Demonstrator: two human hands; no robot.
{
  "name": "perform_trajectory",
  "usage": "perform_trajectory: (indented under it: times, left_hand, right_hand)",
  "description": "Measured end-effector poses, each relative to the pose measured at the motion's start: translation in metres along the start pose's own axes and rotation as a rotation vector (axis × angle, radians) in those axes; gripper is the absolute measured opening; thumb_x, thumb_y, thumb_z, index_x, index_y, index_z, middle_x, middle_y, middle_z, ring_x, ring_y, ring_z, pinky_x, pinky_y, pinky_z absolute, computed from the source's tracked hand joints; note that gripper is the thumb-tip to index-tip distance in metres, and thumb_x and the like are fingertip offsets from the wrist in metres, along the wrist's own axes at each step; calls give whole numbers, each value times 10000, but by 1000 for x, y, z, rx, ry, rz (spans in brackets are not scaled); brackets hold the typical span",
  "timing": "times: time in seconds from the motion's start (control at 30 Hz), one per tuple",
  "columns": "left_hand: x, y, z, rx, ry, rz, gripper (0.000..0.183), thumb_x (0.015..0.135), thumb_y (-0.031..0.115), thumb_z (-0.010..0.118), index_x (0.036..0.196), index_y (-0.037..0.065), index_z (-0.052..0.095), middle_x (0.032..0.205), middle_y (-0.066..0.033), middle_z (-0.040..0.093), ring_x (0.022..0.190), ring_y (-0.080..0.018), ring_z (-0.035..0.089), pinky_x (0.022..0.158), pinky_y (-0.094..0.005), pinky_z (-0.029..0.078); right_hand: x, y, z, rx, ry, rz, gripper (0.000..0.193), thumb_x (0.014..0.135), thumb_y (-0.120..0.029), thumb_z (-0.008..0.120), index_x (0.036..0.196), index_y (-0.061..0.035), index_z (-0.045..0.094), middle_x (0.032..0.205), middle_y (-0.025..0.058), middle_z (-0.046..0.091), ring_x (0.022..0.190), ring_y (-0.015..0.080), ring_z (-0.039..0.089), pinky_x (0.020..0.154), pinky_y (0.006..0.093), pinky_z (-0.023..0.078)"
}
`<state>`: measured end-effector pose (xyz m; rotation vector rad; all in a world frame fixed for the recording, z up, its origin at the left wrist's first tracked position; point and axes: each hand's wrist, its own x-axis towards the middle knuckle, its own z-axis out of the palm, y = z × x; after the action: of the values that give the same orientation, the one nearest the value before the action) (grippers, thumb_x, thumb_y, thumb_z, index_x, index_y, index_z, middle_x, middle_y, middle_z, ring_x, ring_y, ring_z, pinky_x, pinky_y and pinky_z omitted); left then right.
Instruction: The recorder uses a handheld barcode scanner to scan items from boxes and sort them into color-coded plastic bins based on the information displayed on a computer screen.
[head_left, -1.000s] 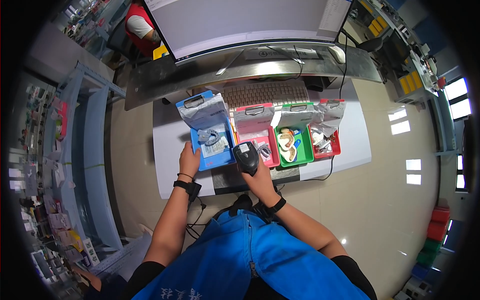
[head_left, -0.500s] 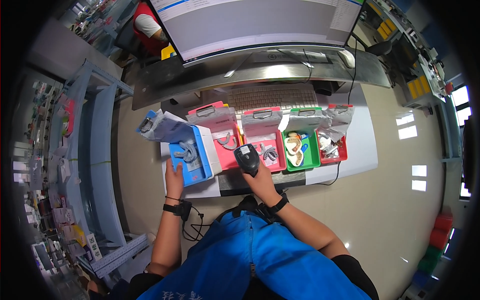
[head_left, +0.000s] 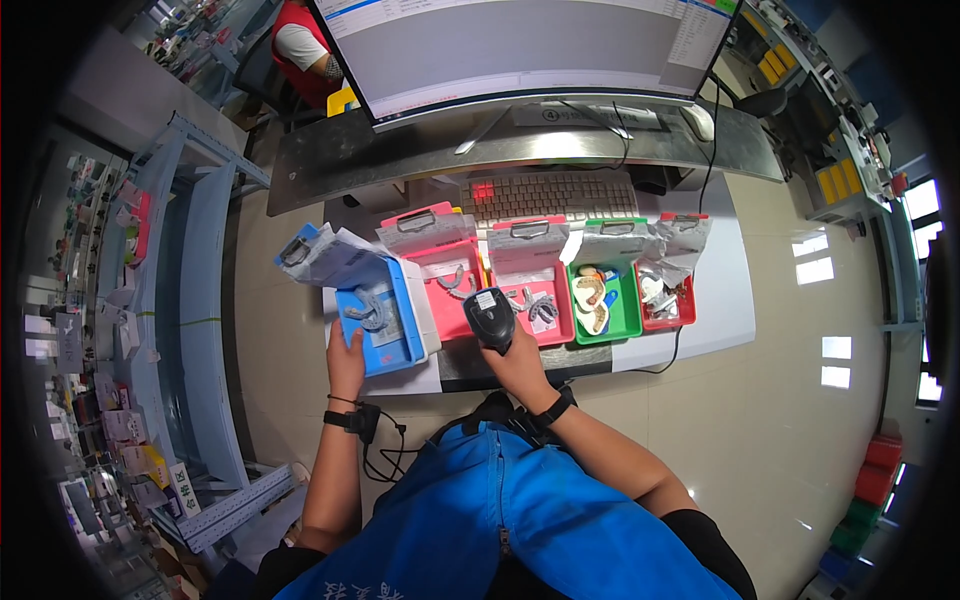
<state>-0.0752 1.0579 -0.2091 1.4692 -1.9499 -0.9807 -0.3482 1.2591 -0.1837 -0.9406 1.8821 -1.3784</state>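
Observation:
My right hand (head_left: pixel 520 362) is closed round the handle of a black barcode scanner (head_left: pixel 489 315), held over the front of the pink trays and pointing away from me. At the left, my left hand (head_left: pixel 345 350) grips the near left side of a blue tray (head_left: pixel 393 358), its other fingers partly hidden. In that tray lies a grey dental model (head_left: pixel 372 310) on a paper slip. Beside it stand a pink tray (head_left: pixel 452 322) and a second pink tray (head_left: pixel 556 331) with grey arch pieces, a green tray (head_left: pixel 622 325) with cream-coloured dental models, and a red tray (head_left: pixel 682 312) with bagged parts.
Clipboards with papers lean at the trays' backs. Behind them lies a keyboard (head_left: pixel 550 195) with a red light patch on it. A metal shelf (head_left: pixel 400 160) carries a monitor (head_left: pixel 530 50) and a mouse (head_left: pixel 697 122). A person in a red vest (head_left: pixel 300 70) sits beyond, left.
A red light patch has appeared on the keyboard's left part. The scanner has shifted very slightly left. My left hand keeps its hold on the blue tray, and the view has moved slightly.

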Motion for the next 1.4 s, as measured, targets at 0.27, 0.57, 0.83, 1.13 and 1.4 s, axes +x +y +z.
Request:
perform_trajectory:
  times: [0.27,0.57,0.83,1.13,1.4]
  left_hand:
    - [-2,4,-1,68,-31,-30,342,1064,151,609,1364,-10,581,1215,-244,731,1126,-391,715,973,-439,537]
    - [24,36,72,40,-138,-2,294,1051,164,604,1275,-24,571,1172,-300,710,1121,-486,675,944,-499,534]
    - [43,35,105,216,-99,67,330,955,99,697,1230,-17,555,1140,-275,698,1106,-490,661,940,-540,529]
    - [36,25,97,303,-131,94,308,934,92,726,1197,-22,611,1164,-271,684,1100,-467,657,929,-518,528]
    - [8,22,38,83,-87,22,361,975,91,689,1302,-23,584,1209,-257,692,1144,-441,665,1003,-465,507]
  right_hand:
    - [-1,-4,-2,36,8,4,590,817,-75,779,1353,0,546,1062,261,745,1039,463,725,885,483,577]
    - [-4,11,-21,36,114,24,478,842,-79,772,1274,0,581,1039,243,750,1006,419,750,869,442,580]
    - [-12,13,-30,21,89,50,513,825,-91,770,1292,7,582,1063,255,749,1033,446,738,903,455,577]
    - [-7,13,-22,39,31,46,544,823,-83,769,1326,3,581,1079,248,749,1048,444,731,909,454,574]
    - [-1,15,-16,30,1,77,524,826,-91,771,1311,-6,591,1057,257,749,1032,453,731,890,465,580]
